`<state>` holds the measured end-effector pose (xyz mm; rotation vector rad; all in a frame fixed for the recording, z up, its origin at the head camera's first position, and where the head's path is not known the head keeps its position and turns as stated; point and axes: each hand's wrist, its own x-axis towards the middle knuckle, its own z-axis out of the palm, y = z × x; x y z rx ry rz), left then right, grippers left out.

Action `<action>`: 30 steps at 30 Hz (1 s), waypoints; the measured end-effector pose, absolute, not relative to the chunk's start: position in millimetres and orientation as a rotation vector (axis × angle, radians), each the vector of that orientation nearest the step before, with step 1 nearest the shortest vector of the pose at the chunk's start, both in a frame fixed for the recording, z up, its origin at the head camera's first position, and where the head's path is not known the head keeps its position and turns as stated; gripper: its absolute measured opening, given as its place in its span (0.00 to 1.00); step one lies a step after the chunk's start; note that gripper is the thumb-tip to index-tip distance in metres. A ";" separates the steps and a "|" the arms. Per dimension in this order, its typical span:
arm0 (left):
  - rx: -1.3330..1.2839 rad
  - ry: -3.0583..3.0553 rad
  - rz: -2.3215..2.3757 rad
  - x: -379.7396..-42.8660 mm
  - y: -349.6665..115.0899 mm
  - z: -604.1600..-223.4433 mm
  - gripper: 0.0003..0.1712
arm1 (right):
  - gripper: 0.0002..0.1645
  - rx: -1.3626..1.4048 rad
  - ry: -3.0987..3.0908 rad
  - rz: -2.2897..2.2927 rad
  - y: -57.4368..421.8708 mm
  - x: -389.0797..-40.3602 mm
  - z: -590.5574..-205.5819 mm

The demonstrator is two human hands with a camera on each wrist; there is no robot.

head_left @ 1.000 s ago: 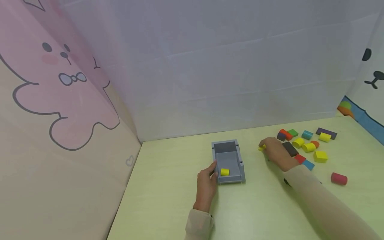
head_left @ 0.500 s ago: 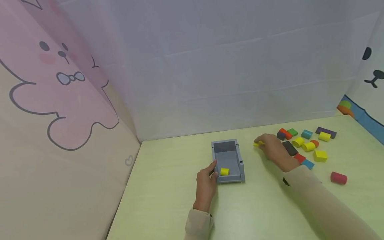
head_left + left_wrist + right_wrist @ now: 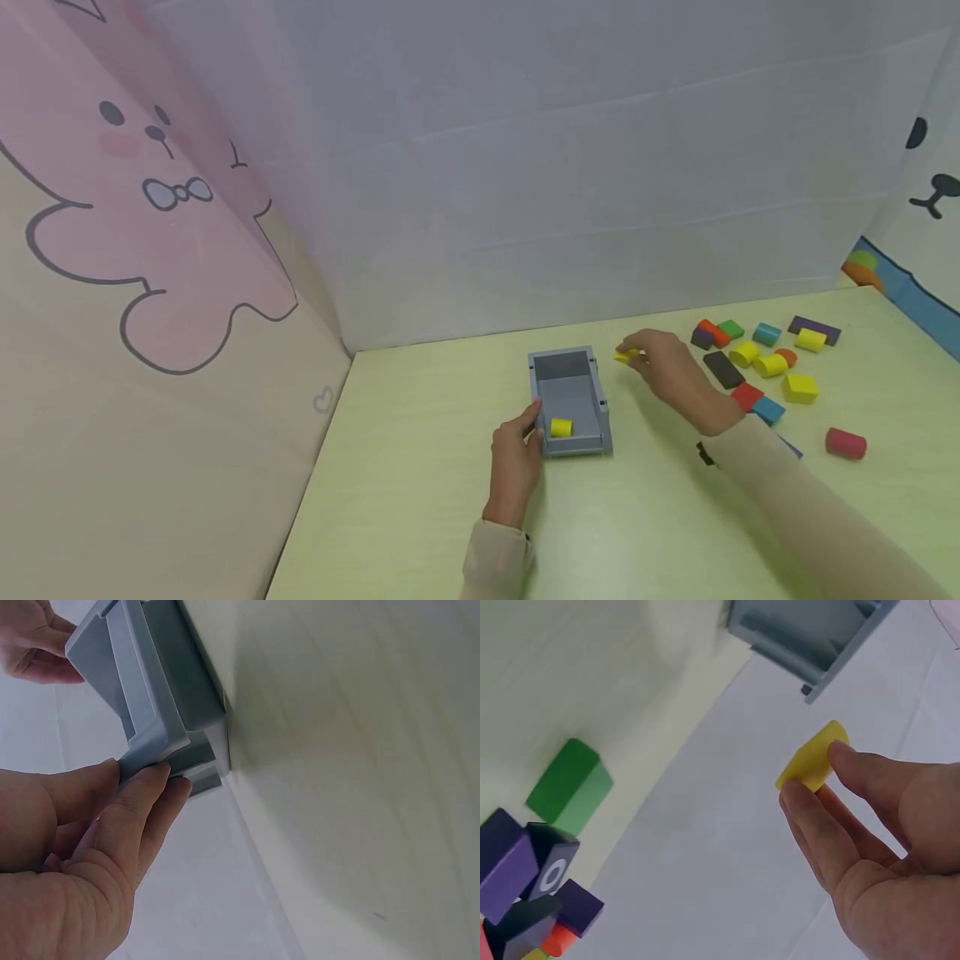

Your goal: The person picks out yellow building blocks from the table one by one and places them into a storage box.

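Observation:
A grey open-topped box stands on the table, with a small yellow cylinder block inside near its front end. My left hand holds the box's left side near the front; in the left wrist view its thumb and fingers pinch the rim. To the right of the box, my right hand pinches a yellow block with a rounded end between thumb and fingertips. That block is raised off the table, close to the box's right wall.
Several coloured blocks lie at the right, among them a black slab, a yellow block and a green block. A red cylinder lies nearer the front. A pale curtain hangs behind the table.
My right hand has lifted the yellow block and carried it left towards the box. My left hand and the box have stayed in place.

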<state>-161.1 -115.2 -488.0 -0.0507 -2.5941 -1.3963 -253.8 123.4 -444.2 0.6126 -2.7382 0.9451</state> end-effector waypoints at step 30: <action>-0.016 -2.618 -1.407 -162.3 -114.7 -485.6 0.25 | 0.16 0.937 -2.583 0.900 71.1 -215.2 -425.7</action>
